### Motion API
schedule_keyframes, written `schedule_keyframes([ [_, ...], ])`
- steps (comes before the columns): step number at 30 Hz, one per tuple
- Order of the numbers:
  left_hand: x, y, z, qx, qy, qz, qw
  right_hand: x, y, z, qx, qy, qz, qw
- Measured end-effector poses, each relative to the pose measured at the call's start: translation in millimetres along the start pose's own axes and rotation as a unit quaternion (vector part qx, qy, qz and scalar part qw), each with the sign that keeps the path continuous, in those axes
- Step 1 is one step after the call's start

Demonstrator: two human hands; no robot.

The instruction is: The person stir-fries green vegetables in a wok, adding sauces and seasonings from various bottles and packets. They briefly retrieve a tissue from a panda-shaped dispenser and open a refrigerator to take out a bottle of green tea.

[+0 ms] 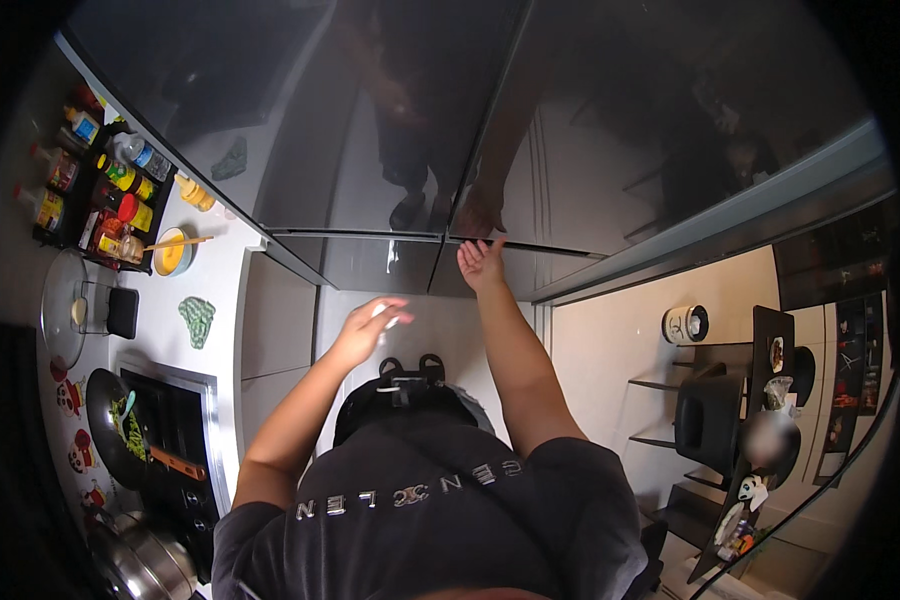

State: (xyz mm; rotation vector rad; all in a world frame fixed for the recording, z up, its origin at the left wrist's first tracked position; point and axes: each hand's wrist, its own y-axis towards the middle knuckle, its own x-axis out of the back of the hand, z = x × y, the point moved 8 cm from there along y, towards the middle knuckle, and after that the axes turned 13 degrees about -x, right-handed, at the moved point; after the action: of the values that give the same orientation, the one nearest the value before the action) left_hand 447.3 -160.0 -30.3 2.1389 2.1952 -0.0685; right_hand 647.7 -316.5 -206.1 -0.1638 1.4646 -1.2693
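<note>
My left hand [365,328] is closed around a small white object [382,319], blurred and partly hidden by the fingers, so its kind is unclear. It is in front of a glossy dark refrigerator [390,180]. My right hand [481,264] is palm up, fingers somewhat spread and holding nothing, at the recessed handle strip [525,246] under the upper right door. Whether the fingertips touch the door edge cannot be told. The doors and the lower fronts look closed, and the upper doors reflect my arm and legs.
On the left counter stand a bottle rack [124,195], a bowl with chopsticks [171,251], a green cloth [197,321] and a wok with green vegetables [124,427] on the hob. At right are a black chair [709,416], a dining table [772,330] and a round bin [685,324].
</note>
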Motion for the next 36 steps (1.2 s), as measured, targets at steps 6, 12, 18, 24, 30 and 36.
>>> schedule_keyframes([
  [6, 80, -65, 36, 0.128, -0.034, -0.125, 0.983, -16, 23, 15, 0.038, 0.183, 0.064, 0.980],
  [12, 124, -59, 66, 0.157, -0.060, -0.154, 0.974, 27, 20, -4, 0.034, 0.119, 0.192, 0.974],
  [18, 106, 29, 117, 0.197, -0.357, -0.243, 0.880, 113, -116, -37, 0.081, 0.035, 0.005, 0.996],
  [24, 70, 152, 227, 0.177, -0.550, -0.312, 0.754, 208, -232, -31, 0.144, -0.025, -0.087, 0.985],
  [30, 41, 176, 243, 0.127, -0.602, -0.363, 0.700, 287, -294, 13, 0.238, 0.046, -0.233, 0.942],
  [36, 26, 180, 213, 0.090, -0.614, -0.308, 0.721, 373, -307, 58, 0.311, 0.132, -0.288, 0.896],
])
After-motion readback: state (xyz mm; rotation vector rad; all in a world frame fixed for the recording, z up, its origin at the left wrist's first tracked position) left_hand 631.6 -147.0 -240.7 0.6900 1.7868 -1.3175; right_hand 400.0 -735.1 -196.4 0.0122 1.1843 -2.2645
